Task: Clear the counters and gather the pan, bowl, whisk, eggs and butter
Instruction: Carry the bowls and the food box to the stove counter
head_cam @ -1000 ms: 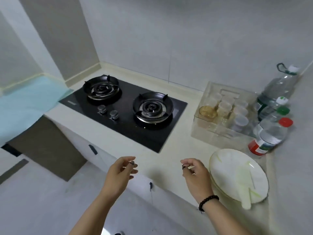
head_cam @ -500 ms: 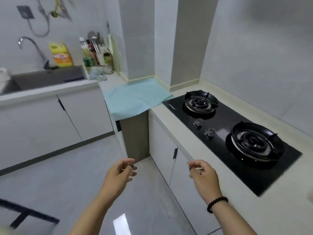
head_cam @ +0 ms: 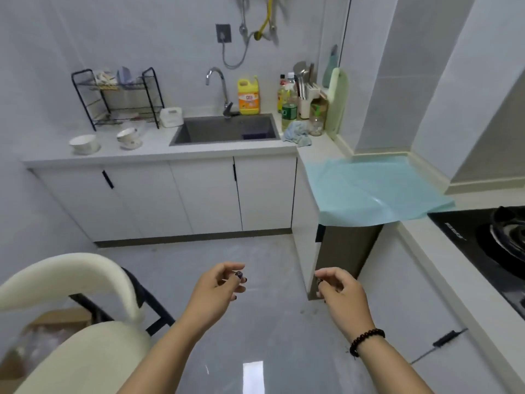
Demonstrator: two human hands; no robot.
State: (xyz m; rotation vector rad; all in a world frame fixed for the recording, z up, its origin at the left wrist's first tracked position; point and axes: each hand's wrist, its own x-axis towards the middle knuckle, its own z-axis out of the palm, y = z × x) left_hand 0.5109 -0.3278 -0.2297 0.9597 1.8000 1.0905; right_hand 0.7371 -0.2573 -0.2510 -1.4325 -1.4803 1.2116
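Bowl (head_cam: 84,142) and second bowl (head_cam: 128,137) sit on tabletop (head_cam: 159,150) at 10 o'clock, left of sink (head_cam: 227,129). Left hand (head_cam: 218,291) and right hand (head_cam: 339,294) hover empty, fingers loosely curled. Step: searching. Next: reach bowl; pan, whisk, eggs, butter unseen.

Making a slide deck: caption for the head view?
Both hands, left and right, hover empty over the floor, facing sink and bowls.

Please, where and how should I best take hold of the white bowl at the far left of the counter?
Grip the white bowl by its rim, coming from above and the front. It stands upright with its mouth open, and nothing lies before it, while the black rack stands behind. Both the left hand and the right hand look empty.
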